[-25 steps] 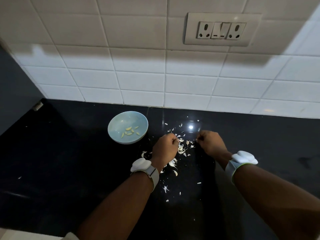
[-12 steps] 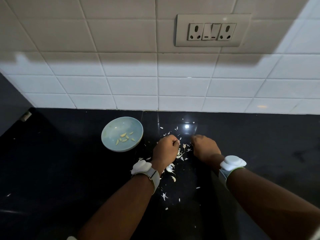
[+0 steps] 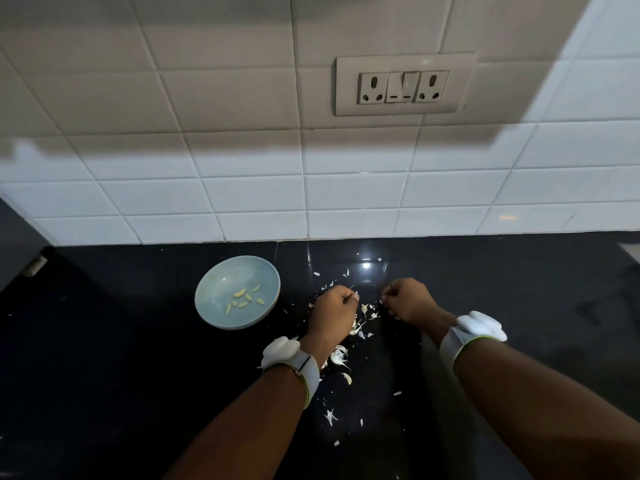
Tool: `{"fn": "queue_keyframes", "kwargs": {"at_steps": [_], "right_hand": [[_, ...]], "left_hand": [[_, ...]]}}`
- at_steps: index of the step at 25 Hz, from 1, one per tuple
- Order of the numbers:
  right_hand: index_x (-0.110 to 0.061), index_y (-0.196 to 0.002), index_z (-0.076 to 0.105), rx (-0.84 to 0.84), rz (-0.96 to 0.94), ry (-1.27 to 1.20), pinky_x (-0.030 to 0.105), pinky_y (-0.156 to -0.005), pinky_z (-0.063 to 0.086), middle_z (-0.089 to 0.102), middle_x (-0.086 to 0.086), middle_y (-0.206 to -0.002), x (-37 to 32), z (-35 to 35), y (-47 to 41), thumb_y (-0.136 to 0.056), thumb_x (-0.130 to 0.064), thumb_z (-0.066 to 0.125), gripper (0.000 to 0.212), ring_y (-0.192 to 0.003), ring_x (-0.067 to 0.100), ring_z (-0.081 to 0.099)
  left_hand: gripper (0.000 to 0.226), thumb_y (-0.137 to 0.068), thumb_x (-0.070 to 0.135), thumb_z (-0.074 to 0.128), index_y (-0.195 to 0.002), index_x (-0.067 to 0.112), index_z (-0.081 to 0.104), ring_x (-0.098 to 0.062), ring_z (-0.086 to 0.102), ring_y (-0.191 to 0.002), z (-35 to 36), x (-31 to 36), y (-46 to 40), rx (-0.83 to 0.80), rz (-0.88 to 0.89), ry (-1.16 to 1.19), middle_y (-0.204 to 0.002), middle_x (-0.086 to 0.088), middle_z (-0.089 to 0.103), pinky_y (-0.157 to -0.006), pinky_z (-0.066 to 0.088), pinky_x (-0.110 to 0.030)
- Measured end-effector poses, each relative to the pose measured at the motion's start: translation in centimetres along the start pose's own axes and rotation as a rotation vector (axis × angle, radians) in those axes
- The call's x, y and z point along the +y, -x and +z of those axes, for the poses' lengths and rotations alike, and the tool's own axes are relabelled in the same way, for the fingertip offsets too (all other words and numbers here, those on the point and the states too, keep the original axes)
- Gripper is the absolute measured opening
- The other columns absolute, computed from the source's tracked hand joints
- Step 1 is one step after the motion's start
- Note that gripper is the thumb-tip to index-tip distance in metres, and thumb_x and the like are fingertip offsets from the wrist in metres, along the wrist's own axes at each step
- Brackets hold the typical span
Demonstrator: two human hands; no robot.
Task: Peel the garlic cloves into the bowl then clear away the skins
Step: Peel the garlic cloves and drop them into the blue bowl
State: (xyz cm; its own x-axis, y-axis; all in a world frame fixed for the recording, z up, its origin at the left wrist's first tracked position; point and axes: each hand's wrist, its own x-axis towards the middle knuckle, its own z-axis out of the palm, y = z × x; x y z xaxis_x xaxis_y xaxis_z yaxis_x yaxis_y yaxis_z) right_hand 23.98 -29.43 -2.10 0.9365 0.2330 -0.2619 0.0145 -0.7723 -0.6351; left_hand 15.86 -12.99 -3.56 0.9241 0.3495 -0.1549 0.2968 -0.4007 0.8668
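A glossy black stone countertop (image 3: 138,393) runs beneath a white tiled wall (image 3: 242,192) with a beige twin-socket switch plate (image 3: 403,85) in the upper middle of the frame. Left of centre sits a shallow pale-blue ceramic bowl (image 3: 221,282) holding a few yellowish peeled garlic cloves (image 3: 244,298). Just right of it, white papery garlic skins (image 3: 341,358) lie scattered around and below both hands. The left hand (image 3: 332,315) and right hand (image 3: 408,301) are curled knuckles-up, close together – each seems to pinch something small, though what is hidden. To gather well, I would sweep the flakes into one heap with fingertips low – the loosest skins lie under and between the fingers, strays nearer the wrists
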Motion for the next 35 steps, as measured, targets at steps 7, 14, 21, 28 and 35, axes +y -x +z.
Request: {"fn": "queue_keyframes", "kwargs": {"at_steps": [7,14,21,28,35], "right_hand": [[0.006,-0.109,0.066,-0.082,0.049,-0.916,0.024,-0.059,0.058,0.069,0.012,-0.080,-1.8,1.4,2.9,-0.098,0.002,0.062,0.012,-0.063,0.015,0.064],[0.001,-0.112,0.071,-0.069,-0.003,-1.057,0.022,-0.056,0.053,0.066,0.011,-0.078,-4.5,1.9,4.9,-0.101,-0.004,0.060,0.016,-0.060,0.011,0.060],[-0.003,-0.107,0.075,-0.014,-0.093,-1.042,0.024,-0.064,0.053,0.072,0.008,-0.082,-5.8,1.7,6.3,-0.099,-0.006,0.064,0.014,-0.066,0.011,0.059],[-0.004,-0.104,0.075,-0.019,-0.137,-1.091,0.028,-0.068,0.052,0.070,0.005,-0.077,-7.6,1.1,7.2,-0.100,-0.006,0.063,0.013,-0.065,0.011,0.058],[-0.019,-0.091,0.075,0.231,-0.252,-0.649,0.047,-0.072,0.060,0.074,0.008,-0.080,-7.5,0.9,6.9,-0.093,-0.017,0.074,0.002,-0.070,0.020,0.066]], "left_hand": [[0.019,-0.099,0.032,0.064,-0.090,0.016,0.066,-0.011,0.049,-0.053,-1.0,2.9,0.5,-0.059,-0.162,0.367,-0.080,-0.001,0.065,-0.039,0.032,-0.016],[0.007,-0.095,0.019,0.070,-0.094,0.012,0.069,-0.004,0.046,-0.051,-2.3,4.1,1.4,-0.068,-0.215,0.544,-0.074,0.002,0.062,-0.041,0.025,-0.016],[0.008,-0.092,0.020,0.075,-0.091,0.012,0.074,-0.005,0.045,-0.054,-3.7,4.8,2.0,-0.019,-0.205,0.663,-0.067,0.006,0.065,-0.041,0.027,-0.017],[0.007,-0.094,0.018,0.071,-0.092,0.012,0.073,-0.004,0.046,-0.053,-5.0,5.6,2.4,-0.016,-0.169,0.738,-0.060,0.009,0.063,-0.040,0.028,-0.017],[0.018,-0.098,0.020,0.064,-0.085,0.012,0.073,0.002,0.055,-0.058,-4.4,5.8,2.1,0.097,0.038,0.433,-0.068,0.007,0.067,-0.059,0.045,-0.017]]}}
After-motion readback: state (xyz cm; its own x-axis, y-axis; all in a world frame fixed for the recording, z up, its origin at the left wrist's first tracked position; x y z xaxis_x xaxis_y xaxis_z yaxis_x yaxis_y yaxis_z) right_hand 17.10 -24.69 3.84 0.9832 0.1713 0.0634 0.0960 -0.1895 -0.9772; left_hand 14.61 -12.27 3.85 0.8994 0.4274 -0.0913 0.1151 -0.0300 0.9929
